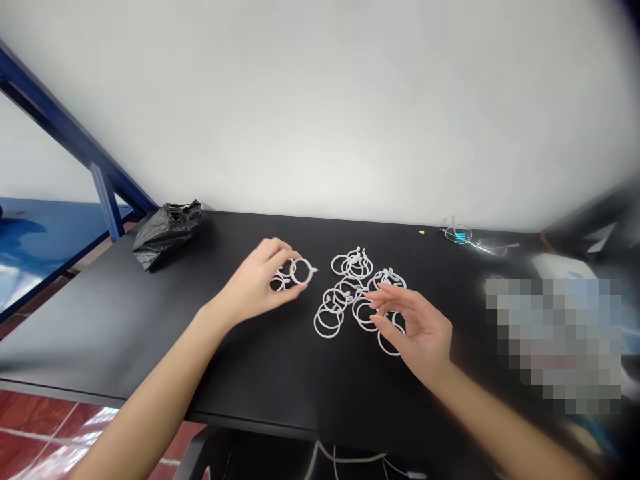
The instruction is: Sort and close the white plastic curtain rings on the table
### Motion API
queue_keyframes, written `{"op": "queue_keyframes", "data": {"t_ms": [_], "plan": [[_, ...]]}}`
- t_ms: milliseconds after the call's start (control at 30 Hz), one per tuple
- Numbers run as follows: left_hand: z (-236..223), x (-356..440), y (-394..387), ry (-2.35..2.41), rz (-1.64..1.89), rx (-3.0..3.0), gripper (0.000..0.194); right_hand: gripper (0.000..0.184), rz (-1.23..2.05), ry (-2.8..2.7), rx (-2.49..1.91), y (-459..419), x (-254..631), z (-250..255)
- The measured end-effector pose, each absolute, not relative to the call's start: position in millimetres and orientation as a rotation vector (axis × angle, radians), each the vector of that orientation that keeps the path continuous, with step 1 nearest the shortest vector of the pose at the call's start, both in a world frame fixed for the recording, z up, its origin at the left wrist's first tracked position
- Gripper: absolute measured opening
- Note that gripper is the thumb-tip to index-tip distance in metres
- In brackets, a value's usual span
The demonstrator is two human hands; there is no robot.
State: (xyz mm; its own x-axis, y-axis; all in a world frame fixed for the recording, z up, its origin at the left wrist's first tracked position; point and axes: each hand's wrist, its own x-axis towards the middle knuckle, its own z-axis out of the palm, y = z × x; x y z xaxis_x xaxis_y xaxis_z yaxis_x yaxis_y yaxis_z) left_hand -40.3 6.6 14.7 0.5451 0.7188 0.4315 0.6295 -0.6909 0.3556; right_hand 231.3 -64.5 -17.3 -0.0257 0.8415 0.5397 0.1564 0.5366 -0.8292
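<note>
Several white plastic rings (350,293) lie in a loose heap on the black table (150,320). My left hand (257,283) is closed on a few linked white rings (295,272), held just left of the heap. Over the heap's right side hovers my right hand (415,327), its fingers spread and slightly curled. Its fingertips are close to one ring (365,310), and I cannot tell whether they touch it. Part of another ring (387,345) shows under the palm.
A crumpled black plastic bag (167,230) sits at the table's back left. A pair of glasses (463,235) lies at the back right by the white wall. A blurred patch covers the right side. Blue metal framing stands at left.
</note>
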Motion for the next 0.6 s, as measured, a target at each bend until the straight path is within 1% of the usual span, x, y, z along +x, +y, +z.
{"op": "queue_keyframes", "data": {"t_ms": [133, 367, 500, 600], "plan": [[20, -69, 24, 1.441, 0.688, 2.652, 0.034, 0.041, 0.676, -1.541, -0.901, -66, 230, -17], [7, -83, 29, 1.575, 0.433, 2.604, 0.044, 0.033, 0.679, -1.571, -0.922, -67, 229, -15], [9, -83, 31, 1.605, 0.472, 2.603, 0.048, 0.031, 0.686, -1.582, -0.921, -67, 229, -13], [12, -72, 27, 1.51, 0.601, 2.652, 0.04, 0.029, 0.676, -1.584, -0.913, -67, 229, -13]]}}
